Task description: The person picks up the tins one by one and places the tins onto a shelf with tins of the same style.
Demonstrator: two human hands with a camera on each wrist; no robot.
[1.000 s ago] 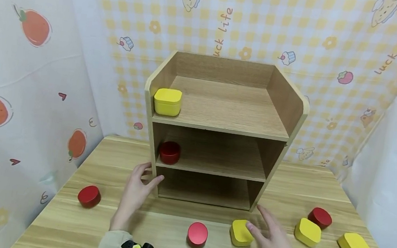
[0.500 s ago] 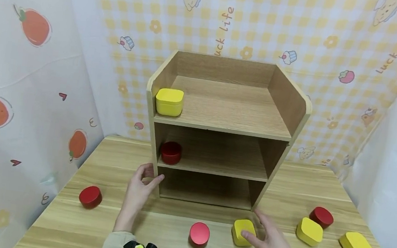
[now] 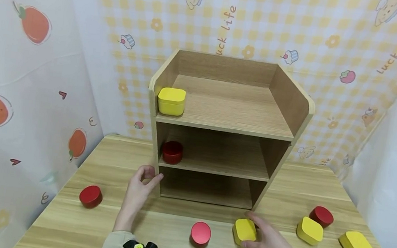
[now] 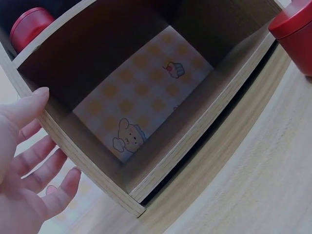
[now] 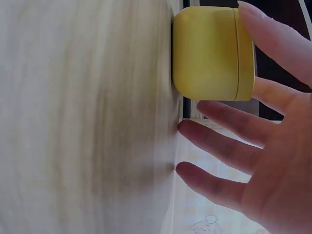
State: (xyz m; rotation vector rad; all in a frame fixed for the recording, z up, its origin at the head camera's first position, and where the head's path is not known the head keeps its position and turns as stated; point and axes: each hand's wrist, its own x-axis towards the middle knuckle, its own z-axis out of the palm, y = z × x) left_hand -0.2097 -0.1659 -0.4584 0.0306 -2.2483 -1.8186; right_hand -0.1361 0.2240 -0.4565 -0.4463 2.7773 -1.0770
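My left hand (image 3: pixel 139 189) is beside the left side panel of a wooden shelf unit (image 3: pixel 211 170). In the left wrist view its thumb (image 4: pixel 33 103) lies at the panel's front edge, the other fingers loosely bent along the outside. My right hand (image 3: pixel 273 243) is at a yellow lidded box (image 3: pixel 244 230) on the table. The right wrist view shows the thumb (image 5: pixel 273 36) by the lid and the other fingers spread; part of the index finger is hidden behind the box. Whether they press on it I cannot tell.
A yellow box (image 3: pixel 171 101) stands on the top shelf, a red round tin (image 3: pixel 172 152) on the middle one. On the table are red tins (image 3: pixel 200 234) (image 3: pixel 90 197) (image 3: pixel 322 216) and two more yellow boxes (image 3: pixel 309 231) (image 3: pixel 356 244). Printed cloth hangs behind.
My right hand has shifted slightly left and down, its thumb moving from the top of the yellow box to its near side. The left hand stays by the shelf panel.
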